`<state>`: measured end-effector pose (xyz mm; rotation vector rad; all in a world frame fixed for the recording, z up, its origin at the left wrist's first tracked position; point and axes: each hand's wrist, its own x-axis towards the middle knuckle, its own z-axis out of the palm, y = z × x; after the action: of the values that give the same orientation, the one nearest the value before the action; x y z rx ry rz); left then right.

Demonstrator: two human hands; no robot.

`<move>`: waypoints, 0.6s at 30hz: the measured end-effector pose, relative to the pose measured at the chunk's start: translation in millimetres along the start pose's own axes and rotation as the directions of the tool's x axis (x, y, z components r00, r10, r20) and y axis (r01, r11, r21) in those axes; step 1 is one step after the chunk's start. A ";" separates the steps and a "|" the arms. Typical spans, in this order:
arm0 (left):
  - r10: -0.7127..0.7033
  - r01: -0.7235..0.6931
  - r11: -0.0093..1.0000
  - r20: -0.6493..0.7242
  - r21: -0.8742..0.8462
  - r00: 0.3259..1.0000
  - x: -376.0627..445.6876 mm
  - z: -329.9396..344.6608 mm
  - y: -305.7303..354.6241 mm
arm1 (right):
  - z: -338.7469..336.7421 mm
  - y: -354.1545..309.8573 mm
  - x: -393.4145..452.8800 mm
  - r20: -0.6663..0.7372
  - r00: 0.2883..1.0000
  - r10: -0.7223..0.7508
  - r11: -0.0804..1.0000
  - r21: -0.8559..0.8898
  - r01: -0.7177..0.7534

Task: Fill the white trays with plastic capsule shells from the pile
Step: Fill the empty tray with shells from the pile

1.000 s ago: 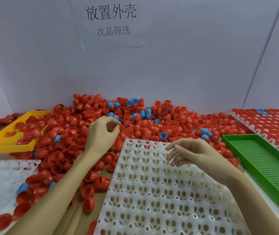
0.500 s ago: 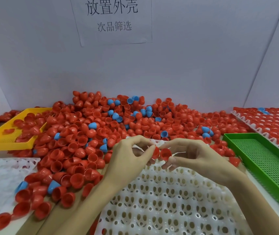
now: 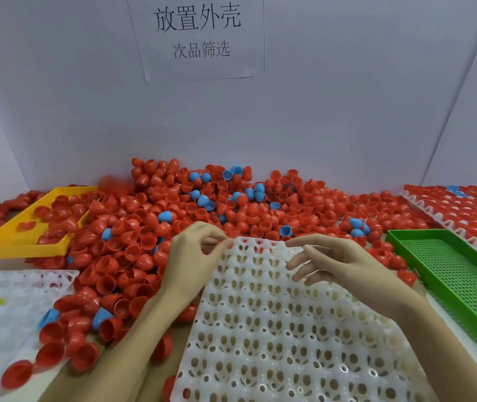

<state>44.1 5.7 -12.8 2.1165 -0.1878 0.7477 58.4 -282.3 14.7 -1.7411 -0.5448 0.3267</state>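
Two hands over the white tray point(image 3: 289, 329) mid-frame, left hand point(image 3: 193, 256) fingers curled at its top edge, right hand point(image 3: 338, 265) loose, holding nothing, red shell pile point(image 3: 150, 233) behind

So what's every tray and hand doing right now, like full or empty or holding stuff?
Middle white tray: empty, no shells in its holes.
Right white tray: filled with red shells.
Left white tray: mostly empty.
Yellow tray: holds some red shells.
Green tray: empty.
Pile: loose, spread out, red with a few blue.
Left hand: fingertips pinched at the middle tray's far edge.
Right hand: open, empty, above the tray.
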 end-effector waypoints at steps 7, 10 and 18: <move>0.105 -0.156 0.949 0.195 0.273 0.975 12.4 17.0 -29.7 | 0.5 1.2 0.5 -0.042 0.999 0.021 1.000 0.012 -0.020; 0.095 -0.165 0.946 0.248 0.280 0.964 10.5 17.2 -31.7 | 0.0 0.8 0.2 -0.049 0.999 0.018 1.000 0.021 -0.017; 0.015 -0.037 0.983 0.124 0.182 0.992 16.1 4.2 -27.4 | -6.1 0.7 -1.5 -0.068 0.998 0.007 0.999 0.044 -0.004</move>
<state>69.5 21.5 -24.3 2.3424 -0.2195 0.6732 60.3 -288.3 15.3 -1.7058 -0.4801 0.2799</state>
